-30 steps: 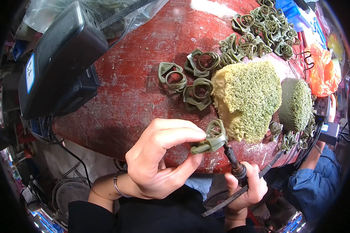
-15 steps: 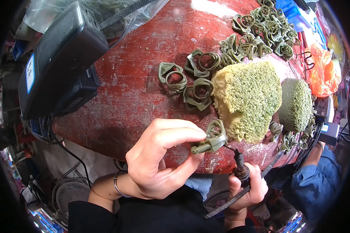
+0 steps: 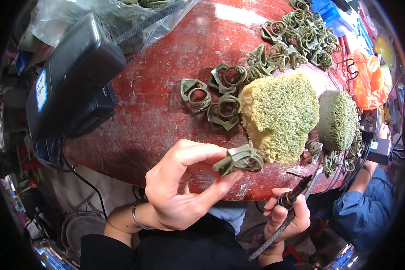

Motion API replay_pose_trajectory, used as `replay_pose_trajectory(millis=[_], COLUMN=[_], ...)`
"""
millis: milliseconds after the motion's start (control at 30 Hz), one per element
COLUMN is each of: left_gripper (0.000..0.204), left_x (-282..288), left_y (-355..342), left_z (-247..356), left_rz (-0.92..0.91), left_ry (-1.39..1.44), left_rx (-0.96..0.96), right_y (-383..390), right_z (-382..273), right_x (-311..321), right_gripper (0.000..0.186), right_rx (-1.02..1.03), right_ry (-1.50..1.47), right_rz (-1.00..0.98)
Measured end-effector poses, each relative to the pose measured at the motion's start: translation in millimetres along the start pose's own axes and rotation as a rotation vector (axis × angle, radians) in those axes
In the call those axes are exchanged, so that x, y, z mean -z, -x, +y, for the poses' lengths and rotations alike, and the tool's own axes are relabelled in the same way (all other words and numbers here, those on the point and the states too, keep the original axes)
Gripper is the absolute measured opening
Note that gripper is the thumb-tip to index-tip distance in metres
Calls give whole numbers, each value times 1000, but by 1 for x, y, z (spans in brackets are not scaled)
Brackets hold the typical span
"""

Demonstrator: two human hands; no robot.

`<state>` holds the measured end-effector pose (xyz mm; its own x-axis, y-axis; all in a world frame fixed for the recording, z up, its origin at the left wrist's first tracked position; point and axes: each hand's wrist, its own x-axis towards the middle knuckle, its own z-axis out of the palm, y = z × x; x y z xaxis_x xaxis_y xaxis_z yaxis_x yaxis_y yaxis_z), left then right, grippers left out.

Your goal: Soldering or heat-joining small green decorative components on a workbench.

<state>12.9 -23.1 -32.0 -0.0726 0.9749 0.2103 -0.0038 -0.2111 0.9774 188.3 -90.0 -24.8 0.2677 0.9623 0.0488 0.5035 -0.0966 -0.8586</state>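
Note:
My left hand [image 3: 175, 189] pinches a dark green wax ring piece [image 3: 239, 159] between thumb and fingers, its stubby stem turned toward the hand and its loops to the right. My right hand [image 3: 287, 216] is closed around a dark soldering iron [image 3: 297, 191], its thin tip pointing up and left, apart from the piece. A grey braided cord [image 3: 274, 239] runs along the same hand. Just beyond the held piece sits a rough yellow-green porous block [image 3: 279, 117]. Left of the block lie several similar ring pieces, one [image 3: 223, 112] closest to my left hand.
More green rings [image 3: 301, 33] are heaped at the far right. A round green block [image 3: 337, 121] stands right of the porous one. At left is a black device [image 3: 74, 76] beside a clear plastic bag [image 3: 58, 22]. Another person's blue sleeve [image 3: 366, 207] shows at right, near an orange bag [image 3: 369, 78].
The iron's tip has moved away from the ring piece, to the right. My left fingers have turned the piece so its loops face right. The view has shifted slightly.

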Motion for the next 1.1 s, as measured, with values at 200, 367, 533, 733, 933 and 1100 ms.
replay_pose_trajectory(millis=[200, 367, 533, 733, 933, 1100], left_gripper=[48, 50, 52, 51, 49, 48], left_x=[4, 2, 1, -4, -9, -6], left_y=[-1, 1, -4, -2, 1, -7], left_z=[15, 17, 17, 16, 16, 16], left_rz=[-178, -179, -389, -519, -538, -536], left_ry=[112, 316, 578, 694, 496, 26], left_rx=[206, 298, 647, 794, 589, 57], right_y=[-6, -11, -15, -18, -7, -9], right_z=[-16, -21, -26, -49, -34, -33], right_x=[0, -4, -9, -11, -7, -9], right_gripper=[40, 48, 45, 33, 17, 19], right_rx=[15, -100, 52, -277, -214, -234], right_ry=[-102, -294, -257, -641, -617, -496], right_rz=[-109, -205, -175, -108, -79, -73])
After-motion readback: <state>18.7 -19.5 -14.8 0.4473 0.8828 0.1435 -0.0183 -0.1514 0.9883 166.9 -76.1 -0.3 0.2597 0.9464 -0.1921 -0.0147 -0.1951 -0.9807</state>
